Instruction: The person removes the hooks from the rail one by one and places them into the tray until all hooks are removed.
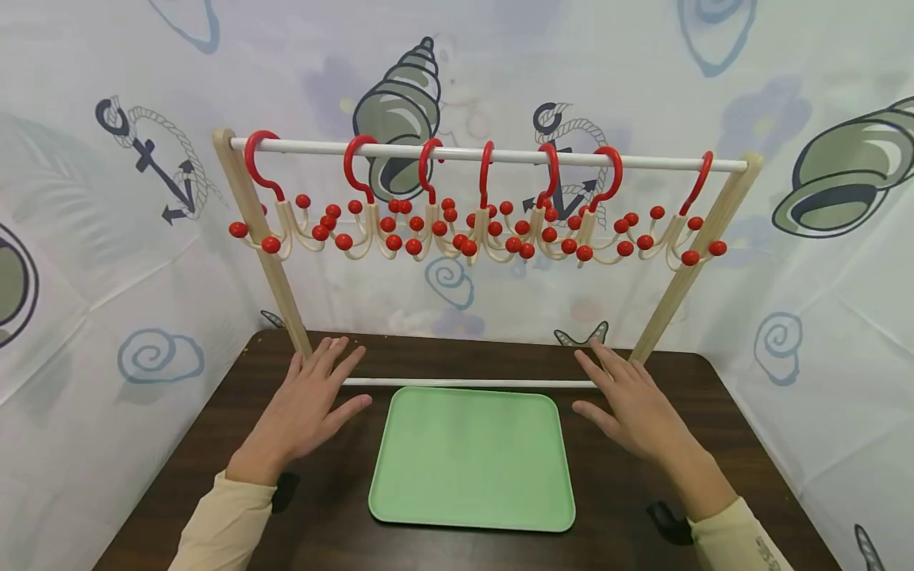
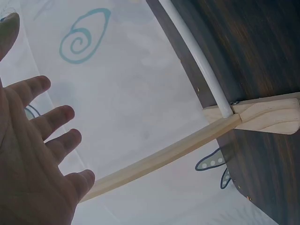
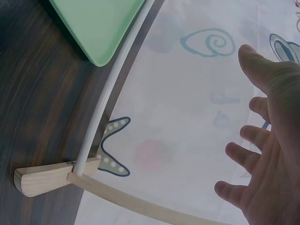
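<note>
Two hands spread flat, holding nothing, left hand [image 1: 303,412], right hand [image 1: 635,408], flanking green tray [image 1: 471,460], below hook rack [image 1: 485,159]

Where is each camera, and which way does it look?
Head: sits on the person's head, looks forward and down at the rack, green tray, left hand and right hand.
Left wrist: looks past spread fingers at a wooden post.
Right wrist: looks past that hand's fingers at the tray corner.
Both wrist views share the white bottom bar.
</note>
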A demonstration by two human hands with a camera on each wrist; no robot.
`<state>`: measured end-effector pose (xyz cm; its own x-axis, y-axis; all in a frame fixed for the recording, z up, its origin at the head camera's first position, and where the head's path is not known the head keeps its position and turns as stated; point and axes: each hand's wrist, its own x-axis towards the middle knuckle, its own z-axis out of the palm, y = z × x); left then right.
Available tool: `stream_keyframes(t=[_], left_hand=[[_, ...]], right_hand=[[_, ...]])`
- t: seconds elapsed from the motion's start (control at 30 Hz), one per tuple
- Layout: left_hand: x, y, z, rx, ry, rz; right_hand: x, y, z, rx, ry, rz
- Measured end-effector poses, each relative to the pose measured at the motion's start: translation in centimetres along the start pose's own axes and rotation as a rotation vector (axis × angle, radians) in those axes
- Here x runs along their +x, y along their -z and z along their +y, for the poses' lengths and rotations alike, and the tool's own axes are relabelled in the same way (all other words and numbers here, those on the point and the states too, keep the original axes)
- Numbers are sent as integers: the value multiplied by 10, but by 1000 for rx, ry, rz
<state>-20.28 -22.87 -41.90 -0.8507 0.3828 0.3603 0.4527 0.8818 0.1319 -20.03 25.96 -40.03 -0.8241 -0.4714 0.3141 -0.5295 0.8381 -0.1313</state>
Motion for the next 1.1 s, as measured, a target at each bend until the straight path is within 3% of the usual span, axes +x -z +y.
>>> stream_keyframes(t=[0.63, 1.1], left_hand=[[4, 0, 3, -7, -7, -27], [6, 2, 6, -8, -42, 7]], right_hand=[[0, -1, -4, 24, 4, -13], [1, -4, -4, 17, 30, -10]])
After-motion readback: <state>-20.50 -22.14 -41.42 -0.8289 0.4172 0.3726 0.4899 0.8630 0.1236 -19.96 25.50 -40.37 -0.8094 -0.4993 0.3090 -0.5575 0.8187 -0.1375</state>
